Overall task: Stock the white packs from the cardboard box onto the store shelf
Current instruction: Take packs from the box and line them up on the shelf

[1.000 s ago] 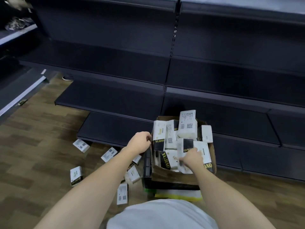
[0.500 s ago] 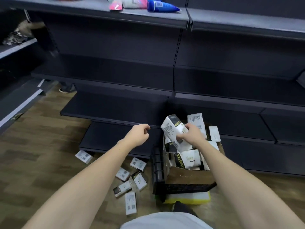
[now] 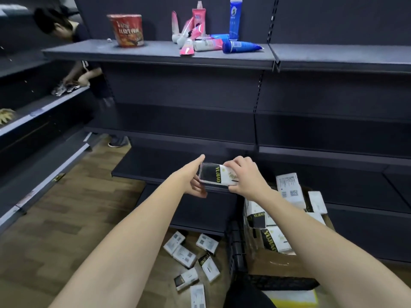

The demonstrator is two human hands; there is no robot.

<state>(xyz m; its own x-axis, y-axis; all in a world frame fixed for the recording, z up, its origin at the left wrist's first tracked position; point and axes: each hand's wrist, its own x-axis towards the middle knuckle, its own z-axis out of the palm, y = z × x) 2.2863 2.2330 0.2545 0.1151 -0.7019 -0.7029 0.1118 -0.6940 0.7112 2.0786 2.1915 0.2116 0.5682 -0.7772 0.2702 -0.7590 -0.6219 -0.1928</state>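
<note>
While our right hand (image 3: 245, 176) curls its fingers (image 3: 233, 162) over the top edge of a white pack (image 3: 216, 175) and pinches it from the right end, our left hand (image 3: 195, 177) meets the pack's left end, forefinger straight and pointing ahead, the other fingers reaching under the near edge; whether they truly clamp it we cannot tell. The pack lies flat in the air, black band and yellow lettering up, held in front of the lip of a low dark shelf (image 3: 155, 165), whose board shows bare to the left. Just right and below, the cardboard box (image 3: 278, 263) sits packed with more white packs (image 3: 289, 190), some poking above its rim. Down on the wood floor (image 3: 66, 218), loose packs (image 3: 191, 256) lie scattered beside the box's left side. Up high, the top shelf (image 3: 155, 52) carries a red cup (image 3: 126, 30) and tumbled tubes (image 3: 204, 41) near its front edge. Far left, another person (image 3: 89, 70) works at a side shelf.
</note>
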